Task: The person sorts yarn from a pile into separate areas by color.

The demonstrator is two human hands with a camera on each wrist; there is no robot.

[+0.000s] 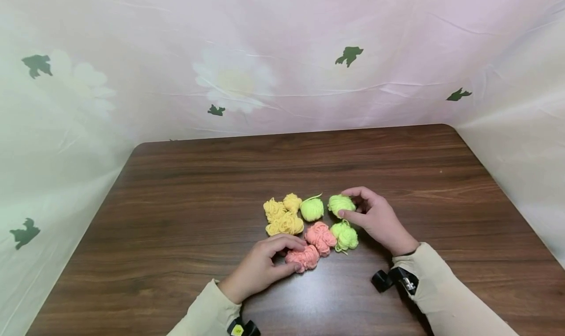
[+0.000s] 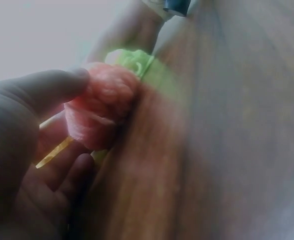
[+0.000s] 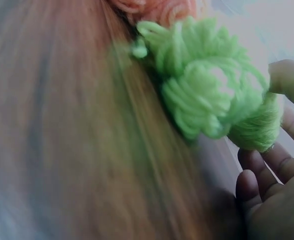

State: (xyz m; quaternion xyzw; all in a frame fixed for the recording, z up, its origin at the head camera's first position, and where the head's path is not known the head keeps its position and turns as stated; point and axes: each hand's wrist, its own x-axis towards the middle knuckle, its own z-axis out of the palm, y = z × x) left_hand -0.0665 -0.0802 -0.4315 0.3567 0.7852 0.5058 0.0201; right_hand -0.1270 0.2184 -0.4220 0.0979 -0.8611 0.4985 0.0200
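Note:
Near the front of the group, my left hand [image 1: 262,266] curls its thumb and fingers round a pink yarn ball [image 1: 304,258]. The left wrist view shows the thumb against this pink ball [image 2: 103,107]. My right hand [image 1: 379,219] holds a round green yarn ball [image 1: 341,204] between thumb and fingers at the group's back right. A looser green yarn ball [image 1: 345,236] lies just in front of it and partly covers it in the right wrist view. Between the hands sits a second pink yarn ball [image 1: 321,238], touching the held pink one.
Three yellow yarn balls [image 1: 284,224] are bunched at the group's left. Beside them is another green yarn ball [image 1: 312,210] with a loose strand end. All lie on a dark wooden table [image 1: 176,203], with a patterned cloth [image 1: 282,46] hanging behind it and along its sides.

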